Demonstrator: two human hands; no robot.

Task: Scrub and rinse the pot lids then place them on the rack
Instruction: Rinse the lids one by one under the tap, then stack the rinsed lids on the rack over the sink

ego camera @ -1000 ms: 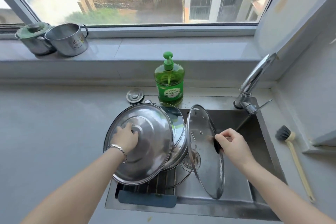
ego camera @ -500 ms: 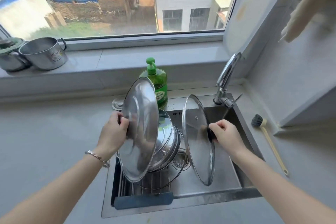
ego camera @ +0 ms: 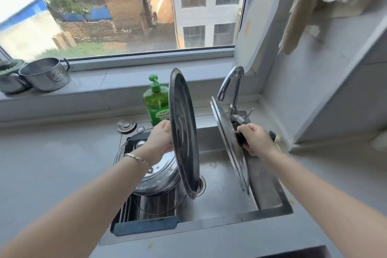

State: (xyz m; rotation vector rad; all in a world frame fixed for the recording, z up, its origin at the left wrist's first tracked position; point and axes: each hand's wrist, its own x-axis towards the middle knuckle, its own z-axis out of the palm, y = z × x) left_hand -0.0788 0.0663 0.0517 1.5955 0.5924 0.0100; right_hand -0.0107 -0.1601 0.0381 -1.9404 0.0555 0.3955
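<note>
From the head camera, the left hand is gripping the steel lid from its far side, left of the faucet. Its fingers are curling behind the lid, so the knob they are holding is hidden. The lid is standing almost on edge, with its dark underside facing the faucet. Its top rim is rising level with the faucet's arch, and its bottom rim is hanging over the drain; whether it is touching there cannot be told.

The right hand is closing its fingers round the black knob of the glass lid, just in front of the faucet's base. This lid is also tilting on edge, its upper rim passing just left of the faucet's stem and its lower rim reaching down near the right wall of the sink.

An open strip of wet sink floor is lying between the two lids. Farther left of the faucet, more lids are lying stacked on the rack. The soap bottle is standing just behind the steel lid's rim.
</note>
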